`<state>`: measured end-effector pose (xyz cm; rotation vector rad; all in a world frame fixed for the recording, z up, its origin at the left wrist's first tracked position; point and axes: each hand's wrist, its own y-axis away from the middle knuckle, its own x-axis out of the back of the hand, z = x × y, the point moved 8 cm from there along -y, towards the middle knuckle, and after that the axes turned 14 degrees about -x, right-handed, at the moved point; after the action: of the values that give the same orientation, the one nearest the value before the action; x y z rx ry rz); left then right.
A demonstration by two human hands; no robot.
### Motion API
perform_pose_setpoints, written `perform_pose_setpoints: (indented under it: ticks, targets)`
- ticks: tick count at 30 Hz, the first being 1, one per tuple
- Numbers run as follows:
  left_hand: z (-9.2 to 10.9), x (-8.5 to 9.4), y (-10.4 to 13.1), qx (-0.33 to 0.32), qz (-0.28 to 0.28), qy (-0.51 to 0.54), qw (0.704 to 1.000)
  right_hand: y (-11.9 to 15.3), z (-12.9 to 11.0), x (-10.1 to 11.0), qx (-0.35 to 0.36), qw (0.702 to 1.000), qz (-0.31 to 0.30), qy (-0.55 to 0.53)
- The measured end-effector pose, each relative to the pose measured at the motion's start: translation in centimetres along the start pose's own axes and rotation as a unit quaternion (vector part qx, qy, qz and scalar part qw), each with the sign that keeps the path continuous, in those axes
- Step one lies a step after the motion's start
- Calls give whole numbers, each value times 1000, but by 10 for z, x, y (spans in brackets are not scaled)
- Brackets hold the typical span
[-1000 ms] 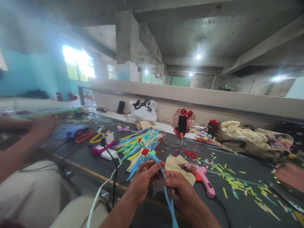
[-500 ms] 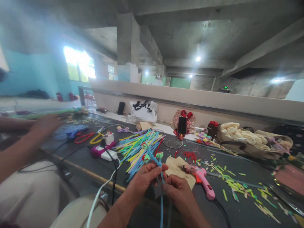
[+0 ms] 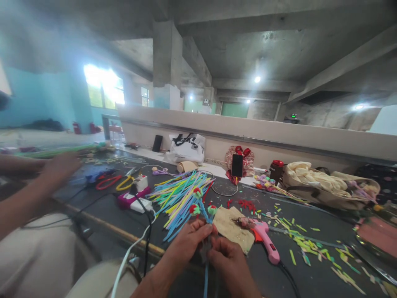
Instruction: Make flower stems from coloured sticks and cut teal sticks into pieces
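A pipe-cleaner flower sprig (image 3: 204, 213) with a twisted blue stem rises from my hands; its three small heads are red, green and white. My left hand (image 3: 192, 236) pinches the stem just under the fork. Slightly lower, my right hand (image 3: 228, 255) has thumb and fingers closed on the same blue stem, whose tail hangs down below. My fingers hide part of the stem. Just beyond my right hand a tan cloth (image 3: 234, 231) lies on the dark table, with the nozzle of a pink hot glue gun (image 3: 265, 240) over it.
Loose pipe cleaners (image 3: 182, 198) are piled behind my hands. A power strip (image 3: 135, 200) with cables stands left, near red and yellow-handled scissors (image 3: 124, 182). Cut scraps (image 3: 310, 240) litter the right. A co-worker's blurred arm (image 3: 40, 178) reaches in at left. A phone (image 3: 237, 165) leans behind.
Both hands and the sprig have come slightly lower, and the flower heads have turned and shifted a little to the right. The grip on the stem continues.
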<state>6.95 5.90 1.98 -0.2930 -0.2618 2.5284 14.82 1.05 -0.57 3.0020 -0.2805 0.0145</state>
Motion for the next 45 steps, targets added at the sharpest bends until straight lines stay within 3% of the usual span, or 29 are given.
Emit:
perform_pose_setpoints:
  ticks: [4, 15, 21, 25, 31, 39, 45]
  targets:
    - [3, 4, -4, -24, -8, -17, 1000, -1, 3, -4, -13, 1000, -15, -7]
    - [3, 13, -5, -13, 0, -47, 999, -3, 12, -13, -24, 999, -35, 13]
    - [1, 9, -5, -27, -29, -94, 995, -2, 8, -11, 19, 998, 6, 55]
    - [7, 2, -1, -20, -47, -98, 994, -5, 10, -8, -16, 999, -20, -47]
    - [14, -6, 2, -49, -101, -78, 991, -13, 14, -7, -43, 976, -78, -200]
    - [16, -4, -1, -76, -149, -122, 978, -8, 12, -22, -96, 955, -165, -229]
    - [11, 5, -4, -58, -112, -131, 983, -12, 13, -11, -90, 975, -114, -167]
